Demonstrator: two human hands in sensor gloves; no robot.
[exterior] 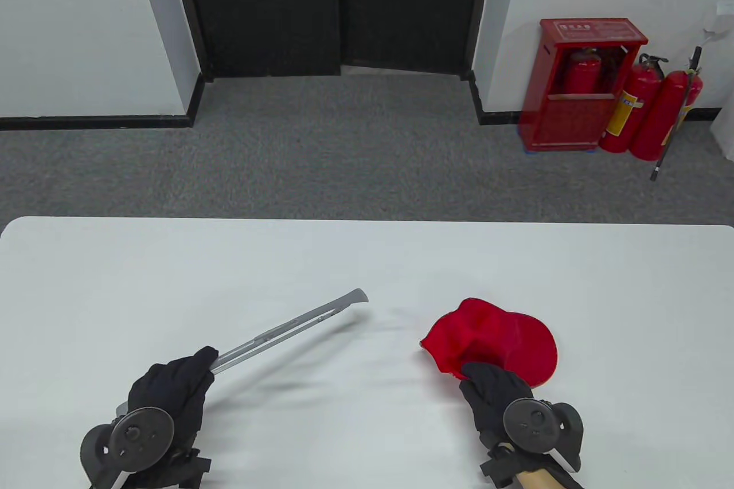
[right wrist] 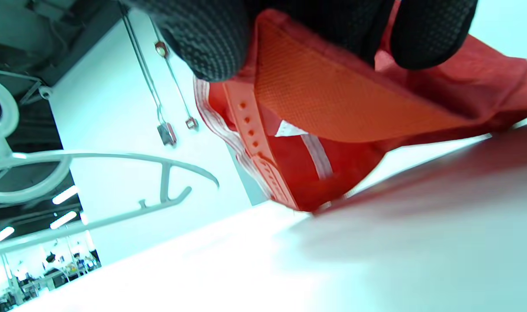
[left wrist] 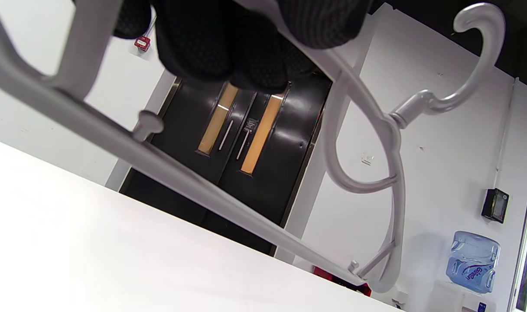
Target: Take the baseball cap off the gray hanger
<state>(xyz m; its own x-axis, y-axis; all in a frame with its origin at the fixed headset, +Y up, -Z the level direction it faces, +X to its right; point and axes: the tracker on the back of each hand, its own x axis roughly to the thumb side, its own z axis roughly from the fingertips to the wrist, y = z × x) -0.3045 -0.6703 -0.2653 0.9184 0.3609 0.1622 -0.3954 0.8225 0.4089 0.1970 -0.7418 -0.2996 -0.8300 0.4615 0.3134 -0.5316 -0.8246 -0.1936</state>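
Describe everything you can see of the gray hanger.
The gray hanger looks like smooth molded plastic. It has a curved hook on a short neck, sloping shoulders, a straight bottom bar with small pegs, and an inner loop below the neck. The left hand grips one end and holds it raised above the white table, tilted, its far end pointing toward the red baseball cap. Nothing hangs on it; the cap is apart from it, in the right hand.

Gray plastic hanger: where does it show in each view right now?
Table view: gray plastic hanger, lower left, gripped by the left hand.
Left wrist view: fills the frame, hook upper right.
Right wrist view: left side.
Shared landmark: the white table.
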